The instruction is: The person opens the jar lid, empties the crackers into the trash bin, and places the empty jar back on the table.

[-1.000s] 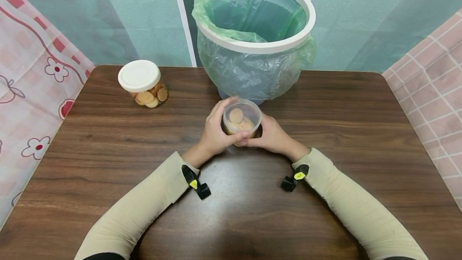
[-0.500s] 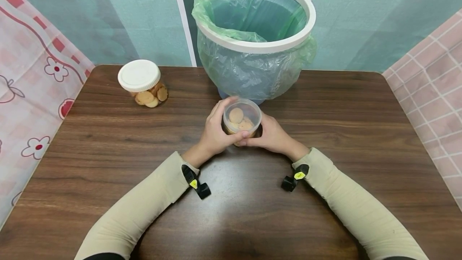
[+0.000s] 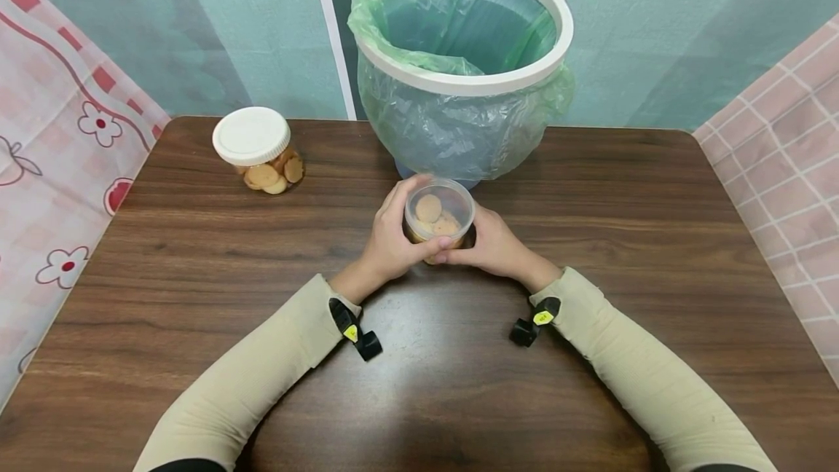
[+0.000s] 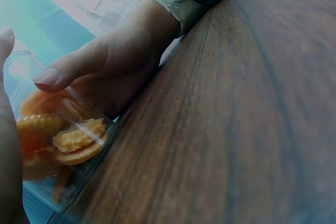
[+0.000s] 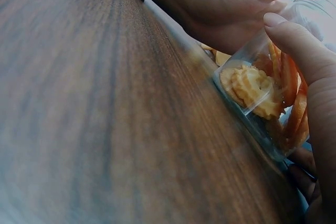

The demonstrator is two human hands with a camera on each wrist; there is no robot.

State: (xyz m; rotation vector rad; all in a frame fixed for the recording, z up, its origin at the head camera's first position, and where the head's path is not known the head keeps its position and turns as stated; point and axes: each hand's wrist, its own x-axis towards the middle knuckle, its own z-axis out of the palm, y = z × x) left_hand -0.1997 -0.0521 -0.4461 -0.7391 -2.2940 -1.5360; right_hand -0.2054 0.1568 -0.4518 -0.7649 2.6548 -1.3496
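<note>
A small clear round plastic jar (image 3: 440, 199) stands upright at the middle of the table, with several cookies (image 3: 429, 208) inside. My left hand (image 3: 391, 231) holds it from the left, its thumb across the near side. From the right my right hand (image 3: 493, 245) grips the same jar, the two thumbs meeting at its front. Through the wall in the left wrist view, round cookies and ridged yellow ones (image 4: 79, 136) show. The right wrist view shows the jar's base on the wood, beside a ridged cookie (image 5: 257, 90). Most fingers behind the jar are hidden.
Right behind the jar stands a trash bin with a white rim (image 3: 459, 86) and a green bag liner (image 3: 452, 133). A cookie jar with a white lid (image 3: 252, 135) sits at the back left. Patterned cloth (image 3: 72, 188) borders the brown table (image 3: 623, 224) on the left.
</note>
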